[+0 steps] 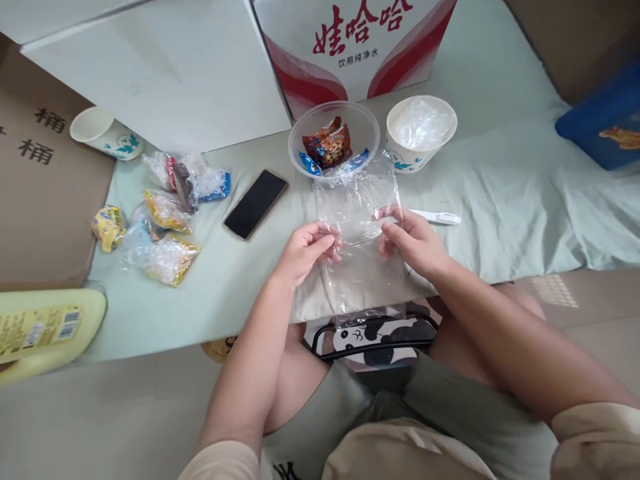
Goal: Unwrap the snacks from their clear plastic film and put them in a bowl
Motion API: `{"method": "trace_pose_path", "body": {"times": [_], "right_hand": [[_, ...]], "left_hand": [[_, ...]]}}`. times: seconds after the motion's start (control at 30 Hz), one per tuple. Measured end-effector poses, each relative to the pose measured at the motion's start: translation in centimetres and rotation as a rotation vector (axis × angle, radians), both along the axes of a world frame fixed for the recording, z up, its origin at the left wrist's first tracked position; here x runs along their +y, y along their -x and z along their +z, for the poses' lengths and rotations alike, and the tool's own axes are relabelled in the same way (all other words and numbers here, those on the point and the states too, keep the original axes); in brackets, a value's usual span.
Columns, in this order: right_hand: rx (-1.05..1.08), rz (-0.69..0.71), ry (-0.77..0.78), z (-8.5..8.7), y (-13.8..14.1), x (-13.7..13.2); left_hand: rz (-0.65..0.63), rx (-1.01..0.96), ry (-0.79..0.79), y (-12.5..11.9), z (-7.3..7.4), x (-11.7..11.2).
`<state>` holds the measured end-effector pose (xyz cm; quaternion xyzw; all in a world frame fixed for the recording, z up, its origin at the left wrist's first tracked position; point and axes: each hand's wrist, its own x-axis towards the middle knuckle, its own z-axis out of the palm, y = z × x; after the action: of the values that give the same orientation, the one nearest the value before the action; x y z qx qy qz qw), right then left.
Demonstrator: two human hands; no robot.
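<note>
A clear plastic bag (361, 212) is spread flat between my hands, reaching from beside the bowl down over the front edge of the cloth. My left hand (311, 252) pinches its left side with thumb and fingers. On the opposite side, my right hand (411, 241) has its fingers curled on the film. Just beyond the bag stands a translucent plastic bowl (294, 148) with brown-wrapped cookies (330, 145) and small blue packets (311, 164). A slim white plastic object (440, 217) lies beside my right hand, partly hidden by it.
A paper cup (411, 160) stuffed with clear plastic stands right of the bowl. A phone (256, 204) lies left of my hands, beside several bagged snacks (173, 260). Another paper cup (117, 140) leans far left. Boxes (360, 40) line the back; a yellow-green bottle (50, 327) is at front left.
</note>
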<state>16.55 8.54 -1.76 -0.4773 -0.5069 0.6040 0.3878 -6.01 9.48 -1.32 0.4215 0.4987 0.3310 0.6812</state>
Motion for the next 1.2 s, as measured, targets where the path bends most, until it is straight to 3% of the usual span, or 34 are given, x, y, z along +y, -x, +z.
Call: {"method": "trace_pose_path", "body": {"times": [0.2,0.47,0.57,0.63,0.77,0.93,1.07,1.2], "right_hand": [[-0.003,0.036,0.012,-0.8,-0.3,-0.3],[0.293,0.09,-0.145,-1.1,-0.5,-0.4],[0.222,0.119,-0.236,-1.3,-0.6,-0.2],[0.095,0.059,-0.284,-1.3,-0.4,0.0],[-0.125,-0.078,-0.347,-1.6,0.3,0.3],[-0.148,-0.042,-0.441,-2.2,0.2,0.2],[-0.186,0.005,-0.412,-2.5,0.2,-0.2],[-0.041,-0.099,-0.251,-2.8,0.7,0.0]], "left_hand": [[0.089,0.041,-0.089,0.2,-0.6,0.6],[0.154,-0.188,-0.095,1.9,0.4,0.1],[0.118,-0.152,-0.055,2.4,0.2,0.4],[0.099,-0.095,-0.07,2.5,-0.4,0.5],[0.088,0.067,-0.212,2.4,-1.5,0.6],[0.147,0.192,-0.327,2.4,-1.7,0.5],[0.22,0.215,-0.361,2.1,-1.7,0.9],[0.244,0.02,-0.315,1.8,-1.7,1.0]]}}
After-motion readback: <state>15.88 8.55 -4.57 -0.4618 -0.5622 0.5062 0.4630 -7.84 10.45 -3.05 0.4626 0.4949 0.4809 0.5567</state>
